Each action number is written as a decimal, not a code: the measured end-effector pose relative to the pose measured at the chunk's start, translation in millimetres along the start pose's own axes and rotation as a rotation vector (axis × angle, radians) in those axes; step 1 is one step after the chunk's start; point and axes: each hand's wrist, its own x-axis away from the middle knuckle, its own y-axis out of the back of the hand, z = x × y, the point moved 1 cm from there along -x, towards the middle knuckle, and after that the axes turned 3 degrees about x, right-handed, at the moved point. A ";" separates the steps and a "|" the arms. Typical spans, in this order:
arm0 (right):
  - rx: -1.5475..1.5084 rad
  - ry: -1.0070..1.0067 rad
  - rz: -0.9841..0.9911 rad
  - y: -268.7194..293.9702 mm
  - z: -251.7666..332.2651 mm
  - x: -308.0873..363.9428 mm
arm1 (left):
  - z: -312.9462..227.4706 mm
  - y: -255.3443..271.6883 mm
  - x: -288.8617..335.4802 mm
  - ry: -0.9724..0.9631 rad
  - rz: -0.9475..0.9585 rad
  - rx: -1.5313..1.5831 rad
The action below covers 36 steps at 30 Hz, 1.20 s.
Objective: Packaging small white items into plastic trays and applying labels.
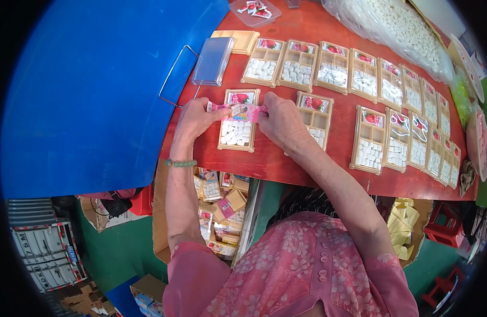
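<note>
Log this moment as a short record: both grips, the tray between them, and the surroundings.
Left grip: shut on the left end of a pink strip
Right grip: shut on its right end
Tray: beige, under the strip; white pieces nearer the person, strawberry packet at the far end
Right: other trays
Left: blue panel
Surface: red table

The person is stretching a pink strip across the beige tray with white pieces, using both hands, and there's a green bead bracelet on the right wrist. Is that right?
Not quite: the green bead bracelet is on the left wrist, as the head view shows. The left hand and right hand do hold the pink strip across the beige tray.
</note>
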 end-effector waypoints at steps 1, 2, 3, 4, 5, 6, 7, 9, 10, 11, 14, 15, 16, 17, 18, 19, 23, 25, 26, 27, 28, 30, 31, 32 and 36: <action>0.000 -0.003 -0.002 0.1 -0.4 -0.5 | -2.8 0.2 1.3 -0.001 -0.008 0.010; 0.018 -0.003 0.002 0.3 -0.6 -0.8 | -1.3 -1.3 0.4 -0.002 -0.006 0.009; 0.035 -0.001 0.006 0.2 0.1 -0.6 | 3.0 -2.9 -0.2 -0.003 -0.019 0.005; 0.033 0.000 0.006 -0.2 1.0 -0.1 | 6.6 -3.5 0.0 -0.003 -0.032 0.001; 0.045 0.019 0.009 -1.0 2.5 0.8 | 9.8 -3.2 2.5 -0.001 -0.034 -0.001; 0.060 0.036 0.011 -1.2 2.9 1.7 | 12.1 -4.1 6.5 0.000 -0.039 0.004; 0.059 0.037 0.012 -1.0 3.8 3.1 | 13.8 -4.7 12.2 0.003 -0.046 0.009; 0.072 0.114 0.043 -0.1 8.5 7.6 | 12.3 -3.1 31.2 0.022 -0.074 0.009; 0.064 0.109 0.051 -1.7 9.4 9.6 | 12.1 -3.8 40.0 0.046 -0.092 0.004; 0.080 0.110 0.091 -4.0 12.2 12.0 | 14.1 -4.9 48.1 0.096 -0.120 -0.001; 0.108 0.134 0.167 -9.4 21.4 19.3 | 19.2 -7.5 81.0 0.215 -0.165 0.017; 0.113 0.160 0.203 -12.1 26.1 20.6 | 27.2 -11.6 91.7 0.200 -0.213 0.238; 0.106 0.170 0.214 -13.8 28.9 20.5 | 32.5 -13.8 101.4 0.214 -0.222 0.236; 0.106 0.150 0.254 -15.3 30.0 19.1 | 33.2 -17.7 109.9 0.187 -0.291 0.246; 0.109 0.130 0.291 -16.4 30.3 17.5 | 30.8 -19.9 116.1 0.157 -0.358 0.257; 0.106 0.136 0.299 -17.7 29.1 16.6 | 34.3 -23.5 119.4 0.119 -0.411 0.196; 0.062 0.154 0.297 -18.7 25.1 15.0 | 32.3 -29.9 129.8 0.208 -0.450 0.214; 0.060 0.154 0.311 -17.7 25.7 14.7 | 40.1 -36.6 131.8 0.310 -0.406 0.518; 0.060 0.168 0.304 -17.0 25.7 14.7 | 40.3 -37.8 132.3 0.314 -0.408 0.516; 0.060 0.182 0.299 -16.8 25.2 15.0 | 40.8 -40.3 132.9 0.336 -0.423 0.608; 0.059 0.183 0.303 -16.6 25.2 15.6 | 40.7 -42.9 133.5 0.358 -0.438 0.699; 0.078 0.168 0.319 -15.5 26.3 17.0 | 32.6 -47.4 135.8 0.395 -0.422 0.750; 0.076 0.169 0.322 -14.5 26.4 16.9 | 29.7 -49.4 136.9 0.427 -0.403 0.801; 0.098 0.174 0.336 -13.2 25.9 16.9 | 29.3 -50.8 137.4 0.431 -0.406 0.800; 0.149 0.162 0.367 -7.6 29.1 19.0 | 29.6 -56.0 138.8 0.397 -0.402 0.897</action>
